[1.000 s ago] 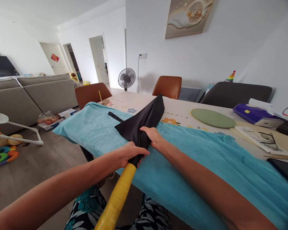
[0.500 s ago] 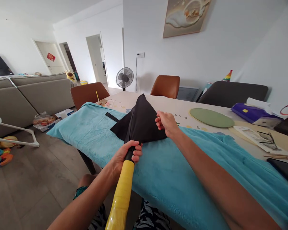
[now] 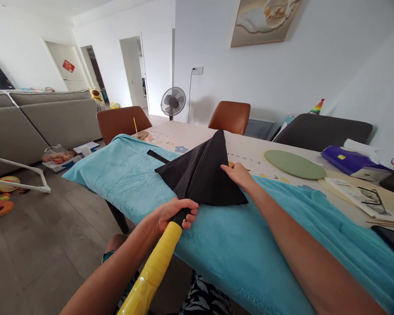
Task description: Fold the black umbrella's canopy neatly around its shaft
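A black umbrella (image 3: 202,170) with loose, partly spread canopy panels lies over the blue towel-like cloth (image 3: 216,236). Its yellow-wrapped handle (image 3: 154,267) slants toward me at the bottom. My left hand (image 3: 179,212) is closed around the black section just above the yellow wrap. At the right side of the canopy, my right hand (image 3: 238,175) pinches the edge of a panel between thumb and fingers. The black strap (image 3: 157,156) sticks out to the left on the cloth. The panels hide the umbrella's shaft.
A green oval mat (image 3: 293,164), a purple tissue pack (image 3: 351,159), glasses (image 3: 372,199) and a dark phone (image 3: 390,240) lie to the right on the table. Brown chairs (image 3: 230,117) and a fan (image 3: 173,101) stand beyond. A grey sofa (image 3: 59,118) is at left.
The canopy's tip has swung right and its panels have spread wider. My right hand has gone from loosely curled beside the canopy to pinching a panel edge. The handle's lower end has shifted left.
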`<state>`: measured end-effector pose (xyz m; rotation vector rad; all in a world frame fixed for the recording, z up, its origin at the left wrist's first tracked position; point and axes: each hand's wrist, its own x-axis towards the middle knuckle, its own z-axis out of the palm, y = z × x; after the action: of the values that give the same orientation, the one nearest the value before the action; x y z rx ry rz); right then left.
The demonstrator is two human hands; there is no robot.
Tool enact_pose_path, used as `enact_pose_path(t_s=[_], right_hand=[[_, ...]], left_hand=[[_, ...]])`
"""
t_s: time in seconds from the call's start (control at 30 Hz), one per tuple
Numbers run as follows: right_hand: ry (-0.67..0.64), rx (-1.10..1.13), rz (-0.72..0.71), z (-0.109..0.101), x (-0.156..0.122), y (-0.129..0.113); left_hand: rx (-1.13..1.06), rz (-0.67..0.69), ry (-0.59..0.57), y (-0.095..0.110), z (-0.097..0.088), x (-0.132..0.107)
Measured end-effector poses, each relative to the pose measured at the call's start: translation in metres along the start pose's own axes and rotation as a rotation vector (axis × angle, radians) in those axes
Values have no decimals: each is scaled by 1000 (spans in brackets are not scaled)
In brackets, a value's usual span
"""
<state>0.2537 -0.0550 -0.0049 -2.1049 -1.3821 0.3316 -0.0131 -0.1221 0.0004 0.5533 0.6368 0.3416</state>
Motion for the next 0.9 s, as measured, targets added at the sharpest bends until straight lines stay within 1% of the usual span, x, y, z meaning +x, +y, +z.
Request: enact_pose_path(t_s=[0.1, 0.17, 0.2, 0.27, 0.37, 0.43, 0.5, 0.57, 0.6, 0.67, 0.7, 0.8, 0.87, 0.9], right_hand=[[-73, 31, -7, -5, -4, -2], [-127, 83, 49, -14, -7, -6], [-122, 108, 97, -20, -8, -9], [-46, 133, 169, -35, -7, -14], [125, 221, 166, -56, -5, -19], [153, 411, 160, -63, -5, -23], [80, 681, 167, -63, -7, -32], [-12, 937, 205, -58, -8, -49], [-38, 1043, 232, -55, -7, -60], [-29, 1169, 276, -50, -1, -86], [-39, 1197, 259, -47, 3, -99], [-159, 1256, 121, -37, 7, -133], [-255, 1240, -11, -29, -6, -150], [-293, 1187, -93, -26, -19, -157]], left_hand=[[15, -21, -54, 0, -4, 2], [-1, -36, -74, 1, -6, 2], [-13, -39, -80, 1, -6, 2], [-29, -41, -79, 2, -6, 1], [-27, -36, -61, 2, -4, -1], [-23, -36, -64, 3, -4, -1], [-22, -42, -85, 3, -6, 0], [-20, -49, -105, 3, -7, 1], [-23, -50, -113, 2, -8, 2], [-30, -45, -120, 2, -9, 3], [-33, -38, -118, 2, -9, 3], [-42, -23, -101, 3, -9, 2], [-44, -23, -97, 4, -8, 2], [-43, -25, -100, 4, -7, 2]])
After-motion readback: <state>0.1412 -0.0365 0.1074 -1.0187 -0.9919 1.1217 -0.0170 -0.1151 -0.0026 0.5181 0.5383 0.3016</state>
